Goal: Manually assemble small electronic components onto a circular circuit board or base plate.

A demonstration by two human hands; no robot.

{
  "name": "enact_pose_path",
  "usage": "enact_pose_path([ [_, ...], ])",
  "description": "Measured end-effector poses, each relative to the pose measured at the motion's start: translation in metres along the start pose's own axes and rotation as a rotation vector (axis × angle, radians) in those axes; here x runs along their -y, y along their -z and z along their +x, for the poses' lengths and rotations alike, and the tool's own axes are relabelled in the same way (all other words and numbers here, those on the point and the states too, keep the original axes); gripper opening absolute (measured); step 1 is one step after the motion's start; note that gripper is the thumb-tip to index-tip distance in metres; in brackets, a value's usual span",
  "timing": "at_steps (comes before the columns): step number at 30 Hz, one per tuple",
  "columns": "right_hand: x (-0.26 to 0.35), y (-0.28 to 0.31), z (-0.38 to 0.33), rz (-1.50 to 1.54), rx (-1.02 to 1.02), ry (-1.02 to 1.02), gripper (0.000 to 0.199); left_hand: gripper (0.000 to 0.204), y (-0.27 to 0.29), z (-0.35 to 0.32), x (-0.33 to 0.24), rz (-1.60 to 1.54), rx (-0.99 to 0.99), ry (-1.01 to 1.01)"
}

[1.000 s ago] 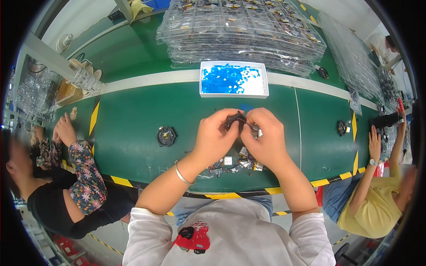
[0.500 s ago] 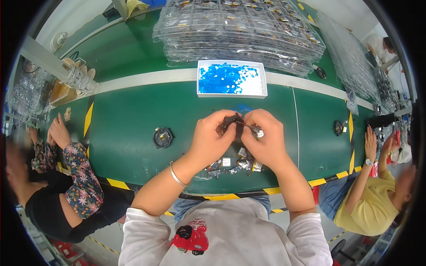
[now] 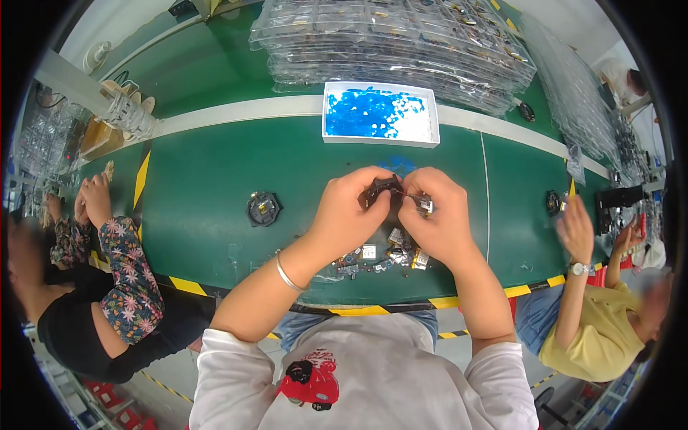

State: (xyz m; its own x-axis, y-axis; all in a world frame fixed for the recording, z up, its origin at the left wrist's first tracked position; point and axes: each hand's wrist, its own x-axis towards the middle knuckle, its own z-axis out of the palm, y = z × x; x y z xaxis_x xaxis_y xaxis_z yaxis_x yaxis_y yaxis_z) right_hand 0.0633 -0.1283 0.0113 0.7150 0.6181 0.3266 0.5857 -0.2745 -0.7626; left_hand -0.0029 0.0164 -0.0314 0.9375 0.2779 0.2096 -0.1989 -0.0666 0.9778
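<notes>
I have the left hand (image 3: 342, 204) pinching a black housing (image 3: 383, 185) below the white box (image 3: 380, 140), the right hand (image 3: 440, 211) gripping a small silver component (image 3: 426, 206). I'd steady the housing and keep the apparent thin wire (image 3: 405, 194) between them slack. Loose components (image 3: 396, 254) lie farther below the box, a round assembly (image 3: 264, 208) to its lower left.

Left hand (image 3: 351, 204) curled beside curled right hand (image 3: 438, 213)
</notes>
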Motion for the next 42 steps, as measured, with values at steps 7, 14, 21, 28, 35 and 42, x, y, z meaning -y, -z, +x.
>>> enact_pose_path([
  [7,-0.002,-0.003,0.000,-0.059,0.013,0.006,0.011,0.017,0.000,-0.002,-0.006,0.083,0.041,0.046],
  [14,0.001,-0.003,0.000,-0.042,-0.022,0.012,0.011,0.020,0.003,-0.002,-0.016,0.207,0.128,0.024],
  [21,0.006,-0.004,-0.002,0.012,0.035,-0.012,0.010,0.007,0.009,0.001,-0.015,0.105,0.119,0.147],
  [28,0.001,-0.001,-0.004,0.237,0.111,-0.166,0.008,0.007,0.010,0.003,-0.018,-0.433,0.035,0.350],
  [35,-0.006,0.004,-0.005,0.683,0.158,-0.280,0.008,0.017,0.015,0.004,-0.025,-0.499,0.146,0.410],
  [42,-0.001,0.006,-0.005,0.559,0.173,-0.272,0.008,0.015,0.012,0.004,-0.022,-0.458,0.102,0.423],
])
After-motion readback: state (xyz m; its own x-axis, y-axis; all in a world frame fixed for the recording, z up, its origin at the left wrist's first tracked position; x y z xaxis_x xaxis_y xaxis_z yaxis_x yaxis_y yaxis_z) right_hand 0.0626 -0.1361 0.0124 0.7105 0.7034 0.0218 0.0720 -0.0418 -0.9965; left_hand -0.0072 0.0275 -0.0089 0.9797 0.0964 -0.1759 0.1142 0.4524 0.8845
